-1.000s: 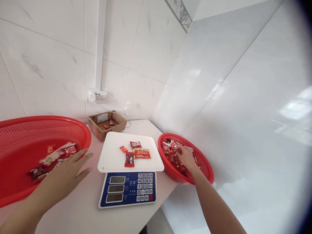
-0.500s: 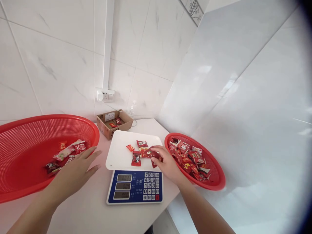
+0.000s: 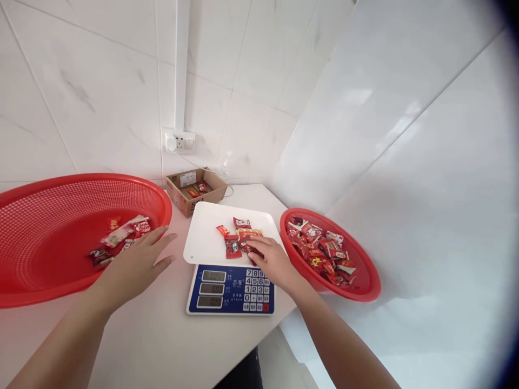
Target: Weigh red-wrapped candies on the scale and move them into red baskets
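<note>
My right hand (image 3: 270,259) is low over the white pan (image 3: 203,229) of a digital scale, thumb and fingers around a dark red snack packet (image 3: 248,247). Beside it on the pan lie a red packet with a dark print (image 3: 233,247), a small orange-red packet (image 3: 223,230), a red and white packet (image 3: 242,222) and a red and gold one (image 3: 252,233). The blue keypad panel (image 3: 237,294) with lit displays faces me. My left hand (image 3: 140,262) hovers with spread fingers, holding nothing, by the right rim of a large red basket (image 3: 81,186).
A few wrapped snacks (image 3: 121,233) lie in the left basket. Right of the scale, a smaller red basket (image 3: 371,281) holds many snack packets. Behind stands an open cardboard box (image 3: 184,200) with small packets, near a clear bottle (image 3: 225,163) and a wall socket (image 3: 179,141).
My right hand has lowered the dark red packet onto the others on the pan. The top display reading has changed. My left hand stays spread, and the whole view has shifted slightly.
</note>
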Tool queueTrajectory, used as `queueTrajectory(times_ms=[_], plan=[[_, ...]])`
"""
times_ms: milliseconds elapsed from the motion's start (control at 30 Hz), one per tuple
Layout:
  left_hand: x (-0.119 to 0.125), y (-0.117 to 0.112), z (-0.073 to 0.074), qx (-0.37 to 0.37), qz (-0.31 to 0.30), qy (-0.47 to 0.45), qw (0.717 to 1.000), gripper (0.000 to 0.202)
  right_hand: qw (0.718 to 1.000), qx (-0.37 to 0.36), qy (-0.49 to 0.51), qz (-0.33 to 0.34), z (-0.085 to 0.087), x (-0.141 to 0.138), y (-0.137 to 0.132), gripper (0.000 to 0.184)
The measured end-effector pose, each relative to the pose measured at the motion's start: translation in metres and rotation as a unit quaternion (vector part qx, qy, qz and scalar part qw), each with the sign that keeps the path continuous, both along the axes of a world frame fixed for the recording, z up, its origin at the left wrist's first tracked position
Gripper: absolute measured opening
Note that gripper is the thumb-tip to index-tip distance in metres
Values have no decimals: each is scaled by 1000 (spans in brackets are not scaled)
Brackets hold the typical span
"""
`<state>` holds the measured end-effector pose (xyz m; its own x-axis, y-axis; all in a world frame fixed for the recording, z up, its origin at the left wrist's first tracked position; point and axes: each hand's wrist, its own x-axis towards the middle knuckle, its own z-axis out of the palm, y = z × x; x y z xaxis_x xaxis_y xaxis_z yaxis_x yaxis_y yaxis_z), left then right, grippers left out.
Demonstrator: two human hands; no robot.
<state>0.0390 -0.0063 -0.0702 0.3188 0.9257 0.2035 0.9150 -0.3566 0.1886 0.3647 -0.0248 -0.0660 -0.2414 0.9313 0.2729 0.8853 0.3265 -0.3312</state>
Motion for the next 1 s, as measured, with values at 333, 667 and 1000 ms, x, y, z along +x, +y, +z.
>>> queueTrajectory(times_ms=[333,667,1000], plan=[[2,-3,12,-63,7,1,998,55,970,-4,-33,-239,8,117,17,44],[8,-8,18,-25,2,-88,996,49,928,-206,-37,-308,-1,146,15,52],[13,-16,28,14,11,-153,988,40,936,-85,-7,-342,-17,169,25,33]])
